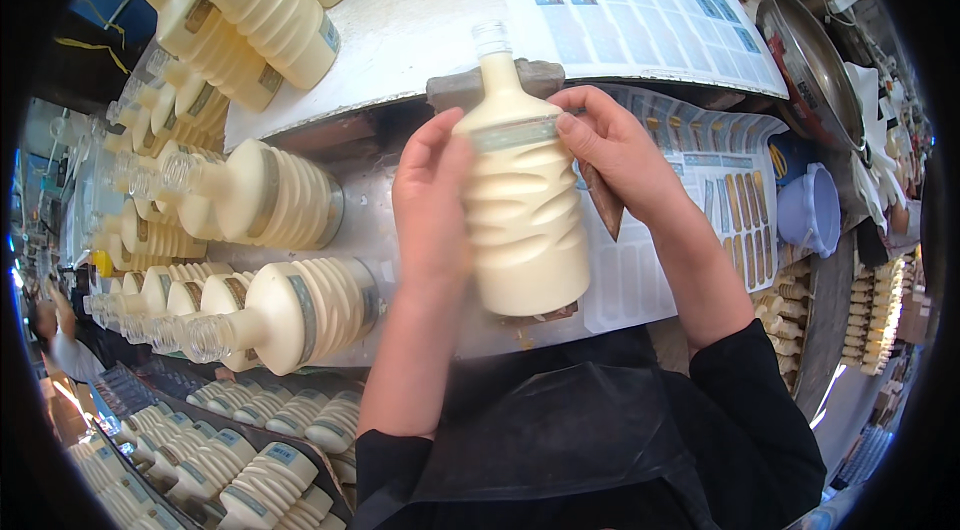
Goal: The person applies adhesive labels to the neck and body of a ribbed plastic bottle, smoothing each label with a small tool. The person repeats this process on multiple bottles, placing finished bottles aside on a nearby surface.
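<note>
A cream bottle (530,250) with a clear threaded neck and wavy ribbed body lies in front of me, neck pointing away, propped on a brown padded rest (455,90). Across its shoulder runs a blue-grey label band (512,134). At the band's right end my right hand (615,150) presses with its thumb, its forefinger bent over the shoulder. The same hand also holds a brown, pointed, flat scraper (602,202) under its palm. Cupped along the bottle's left side, my left hand (430,195) is smeared by motion; whether it grips the bottle cannot be made out.
Similar bottles (290,200) lie stacked at the left; others (290,20) stand at the far left. Label sheets (640,15) cover the far white board, and more (740,190) lie at right beside a lilac bucket (808,210). Crates of bottles (260,490) fill the lower left.
</note>
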Demonstrator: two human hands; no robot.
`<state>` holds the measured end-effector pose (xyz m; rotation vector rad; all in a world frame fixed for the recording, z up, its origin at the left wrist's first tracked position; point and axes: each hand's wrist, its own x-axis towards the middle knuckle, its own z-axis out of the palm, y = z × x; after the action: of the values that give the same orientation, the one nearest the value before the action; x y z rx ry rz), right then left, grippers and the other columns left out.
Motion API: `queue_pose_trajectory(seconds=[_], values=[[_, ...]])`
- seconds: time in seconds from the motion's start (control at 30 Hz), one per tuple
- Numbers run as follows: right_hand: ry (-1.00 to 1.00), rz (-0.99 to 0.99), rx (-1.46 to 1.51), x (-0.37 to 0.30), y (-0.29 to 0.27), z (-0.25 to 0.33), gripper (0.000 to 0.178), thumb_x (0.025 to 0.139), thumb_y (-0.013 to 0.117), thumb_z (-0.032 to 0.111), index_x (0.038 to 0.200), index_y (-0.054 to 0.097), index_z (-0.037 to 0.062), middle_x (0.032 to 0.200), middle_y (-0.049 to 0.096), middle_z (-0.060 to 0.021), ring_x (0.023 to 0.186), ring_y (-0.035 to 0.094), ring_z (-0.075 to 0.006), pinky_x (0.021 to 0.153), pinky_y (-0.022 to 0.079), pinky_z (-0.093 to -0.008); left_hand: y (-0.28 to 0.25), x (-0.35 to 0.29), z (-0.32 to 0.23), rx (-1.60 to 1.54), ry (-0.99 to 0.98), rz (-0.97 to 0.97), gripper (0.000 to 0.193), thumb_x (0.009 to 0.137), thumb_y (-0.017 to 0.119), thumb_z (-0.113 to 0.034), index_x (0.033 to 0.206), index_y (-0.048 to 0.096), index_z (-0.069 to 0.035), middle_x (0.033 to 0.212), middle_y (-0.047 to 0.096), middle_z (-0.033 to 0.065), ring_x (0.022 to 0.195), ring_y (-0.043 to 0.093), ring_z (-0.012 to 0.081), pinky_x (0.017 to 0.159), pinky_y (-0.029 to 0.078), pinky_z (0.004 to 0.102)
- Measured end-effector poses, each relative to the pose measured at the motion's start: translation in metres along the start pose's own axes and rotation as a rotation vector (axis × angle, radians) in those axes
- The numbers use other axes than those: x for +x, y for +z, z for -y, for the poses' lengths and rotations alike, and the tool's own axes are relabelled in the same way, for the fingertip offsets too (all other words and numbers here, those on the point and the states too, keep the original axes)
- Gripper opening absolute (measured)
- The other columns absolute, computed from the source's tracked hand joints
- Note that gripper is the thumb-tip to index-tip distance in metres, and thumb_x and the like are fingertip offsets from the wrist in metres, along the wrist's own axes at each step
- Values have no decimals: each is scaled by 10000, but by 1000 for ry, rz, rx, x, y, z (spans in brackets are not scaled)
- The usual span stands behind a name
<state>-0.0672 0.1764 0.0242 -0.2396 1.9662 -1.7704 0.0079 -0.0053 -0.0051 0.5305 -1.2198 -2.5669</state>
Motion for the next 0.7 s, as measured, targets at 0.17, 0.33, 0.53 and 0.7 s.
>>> queue_pose_trajectory(seconds=[0.17,0.33,0.53,0.7], values=[[-48,-31,-64,4,2,-8,392,999,685,317,1239,587,23,850,631,-1,765,562,-42,671,454,-221,5,-2,-4,104,19,5,309,1005,666,-83,1297,606,-4,1200,654,89,1040,644,135,921,559,296],[-43,-34,-51,3,2,-9,400,997,691,318,1240,583,20,852,636,-7,771,569,-46,674,457,-224,6,-2,-3,101,22,-3,289,1014,662,-80,1289,616,-6,1172,663,79,1016,649,126,907,569,285],[-43,-26,-17,2,4,-7,399,999,686,313,1247,578,20,855,640,-10,771,573,-45,679,459,-219,6,-3,-4,108,19,-22,281,1037,628,-104,1298,613,-2,1179,669,88,1008,654,130,901,570,286],[15,31,14,2,-6,-8,372,1068,597,318,1288,551,21,830,609,15,607,492,-15,539,387,-170,-10,-4,1,19,-24,39,425,1016,617,-111,1415,520,1,1325,612,143,1155,623,193,996,522,326]])
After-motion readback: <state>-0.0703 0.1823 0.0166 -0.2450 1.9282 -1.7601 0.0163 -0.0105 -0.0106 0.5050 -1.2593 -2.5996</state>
